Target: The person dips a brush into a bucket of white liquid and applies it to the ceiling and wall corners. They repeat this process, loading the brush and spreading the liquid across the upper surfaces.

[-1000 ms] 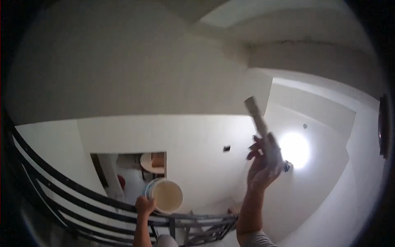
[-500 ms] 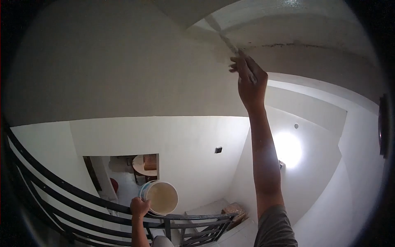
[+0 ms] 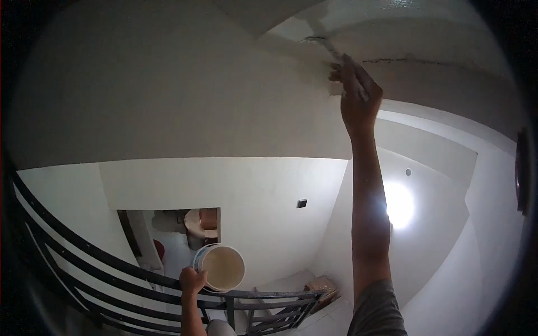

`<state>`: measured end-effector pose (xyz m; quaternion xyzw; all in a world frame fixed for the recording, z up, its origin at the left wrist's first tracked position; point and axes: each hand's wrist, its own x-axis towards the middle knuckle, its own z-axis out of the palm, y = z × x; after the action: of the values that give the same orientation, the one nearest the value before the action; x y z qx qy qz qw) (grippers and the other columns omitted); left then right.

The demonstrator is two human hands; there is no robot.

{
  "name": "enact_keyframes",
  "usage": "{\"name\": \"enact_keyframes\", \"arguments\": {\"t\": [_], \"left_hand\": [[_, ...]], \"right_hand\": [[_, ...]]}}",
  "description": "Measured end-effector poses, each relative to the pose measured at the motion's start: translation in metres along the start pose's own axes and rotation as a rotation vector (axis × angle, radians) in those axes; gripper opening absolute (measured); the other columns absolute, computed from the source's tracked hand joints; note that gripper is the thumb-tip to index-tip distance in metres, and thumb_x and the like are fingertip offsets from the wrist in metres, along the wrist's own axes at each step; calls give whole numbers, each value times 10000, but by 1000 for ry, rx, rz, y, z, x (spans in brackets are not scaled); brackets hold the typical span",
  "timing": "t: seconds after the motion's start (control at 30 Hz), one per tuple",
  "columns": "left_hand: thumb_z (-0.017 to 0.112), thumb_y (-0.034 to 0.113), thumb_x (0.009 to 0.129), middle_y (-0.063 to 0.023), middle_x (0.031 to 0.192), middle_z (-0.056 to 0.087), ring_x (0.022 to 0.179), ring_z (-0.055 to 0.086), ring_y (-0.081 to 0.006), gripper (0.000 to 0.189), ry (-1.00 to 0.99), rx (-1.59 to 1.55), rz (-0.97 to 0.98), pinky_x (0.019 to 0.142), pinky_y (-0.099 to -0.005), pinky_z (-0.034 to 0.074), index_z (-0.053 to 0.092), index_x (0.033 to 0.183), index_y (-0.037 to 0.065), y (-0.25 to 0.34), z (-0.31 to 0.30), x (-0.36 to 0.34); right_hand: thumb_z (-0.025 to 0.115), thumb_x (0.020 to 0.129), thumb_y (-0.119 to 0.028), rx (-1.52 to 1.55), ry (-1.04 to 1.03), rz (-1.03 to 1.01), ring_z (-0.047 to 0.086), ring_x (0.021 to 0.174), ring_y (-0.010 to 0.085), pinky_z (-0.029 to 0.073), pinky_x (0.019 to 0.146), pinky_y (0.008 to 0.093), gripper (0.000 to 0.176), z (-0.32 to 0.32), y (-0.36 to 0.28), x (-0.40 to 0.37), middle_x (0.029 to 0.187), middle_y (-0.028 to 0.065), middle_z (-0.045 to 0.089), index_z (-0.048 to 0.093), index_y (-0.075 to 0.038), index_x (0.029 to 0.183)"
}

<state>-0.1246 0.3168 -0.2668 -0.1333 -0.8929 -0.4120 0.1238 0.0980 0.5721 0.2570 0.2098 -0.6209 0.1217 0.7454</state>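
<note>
High in the head view, my right hand (image 3: 358,89) is closed around the handle of a paintbrush (image 3: 332,49). The brush's dark head lies against the edge where the grey wall (image 3: 196,101) meets the pale, wet-looking curved surface (image 3: 392,28). A dark broken line runs across that surface to the right of the brush. Low down, my left hand (image 3: 193,280) is closed on the rim of a white bucket (image 3: 242,274), its fingers partly hidden. Cloudy beige liquid fills part of the bucket, which is right over the black railing (image 3: 252,295).
The metal railing curves along the left and bottom. Beyond it the floor lies lower, with stairs (image 3: 283,283) and a brown box (image 3: 324,291) behind. Through a wall opening, a round table (image 3: 194,224) shows. A bright lamp (image 3: 399,206) glares at right.
My right hand has shifted right and slightly up with the paintbrush, whose head has slid right along the edge. My left hand and the bucket stay nearly in place.
</note>
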Motion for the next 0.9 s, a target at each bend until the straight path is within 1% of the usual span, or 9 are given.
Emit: {"name": "enact_keyframes", "arguments": {"t": [0.1, 0.23, 0.3, 0.37, 0.47, 0.57, 0.7, 0.83, 0.9], "left_hand": [[706, 351, 683, -320, 826, 675, 837, 686, -459, 467, -109, -26, -68, 778, -504, 550, 704, 797, -102, 10, -11, -2], [689, 386, 689, -302, 832, 677, 847, 676, -461, 495, 91, 56, 51, 782, -515, 542, 694, 798, -97, 3, 0, -3], [696, 370, 686, -290, 838, 683, 842, 673, -464, 478, 36, 43, 9, 786, -518, 543, 696, 813, -91, 11, -4, -5], [707, 358, 685, -290, 857, 686, 845, 672, -466, 472, 7, 31, -71, 793, -513, 543, 698, 836, -90, -4, 8, 1], [715, 358, 690, -296, 861, 682, 855, 675, -460, 463, -55, 0, -51, 793, -517, 543, 698, 831, -82, 8, -5, -3], [713, 366, 689, -299, 867, 681, 864, 678, -456, 465, -29, 44, -44, 796, -515, 545, 700, 827, -78, 10, -6, -2], [705, 372, 688, -302, 872, 682, 858, 682, -455, 465, 43, 104, -38, 792, -507, 550, 706, 815, -75, -3, 9, 1], [697, 373, 694, -299, 874, 685, 846, 681, -456, 457, -24, 95, -65, 783, -511, 550, 708, 811, -69, 6, -4, -2], [694, 371, 692, -290, 856, 690, 829, 681, -460, 449, -2, 53, -43, 783, -513, 550, 709, 798, -65, 14, -13, -8]], "right_hand": [[566, 1008, -128, 48, 99, -59, 725, 812, 184, 568, 710, 291, 285, -23, -13, 2, 977, 159, 742, 654, 64, 1198], [529, 1026, -126, 101, 266, -237, 724, 799, 200, 581, 714, 311, 276, -60, -36, 10, 986, 155, 740, 660, 51, 1193], [494, 1043, -151, -109, 403, -325, 726, 803, 215, 599, 720, 330, 294, -71, -53, 8, 983, 162, 738, 663, 41, 1188], [454, 1057, -177, -142, 436, -320, 727, 808, 230, 609, 733, 338, 333, -80, -59, 5, 1001, 180, 730, 644, 52, 1208], [395, 1070, -178, -213, 610, -496, 725, 807, 246, 612, 717, 347, 384, -81, -58, 2, 1043, 207, 715, 586, 99, 1254], [404, 1068, -190, -248, 604, -592, 723, 806, 245, 613, 692, 343, 391, -62, -57, 5, 1038, 203, 718, 586, 103, 1253], [471, 1038, -88, -337, 512, -552, 731, 773, 182, 604, 657, 285, 269, -29, -35, 7, 1055, 157, 727, 658, 58, 1164], [537, 982, -10, -256, 396, -527, 729, 757, 196, 586, 650, 300, 217, 11, -4, -7, 957, 148, 742, 669, 61, 1138], [583, 898, 32, -291, 286, -483, 663, 652, 204, 532, 559, 318, 136, 30, 11, -18, 812, 143, 657, 673, 30, 999]]}}
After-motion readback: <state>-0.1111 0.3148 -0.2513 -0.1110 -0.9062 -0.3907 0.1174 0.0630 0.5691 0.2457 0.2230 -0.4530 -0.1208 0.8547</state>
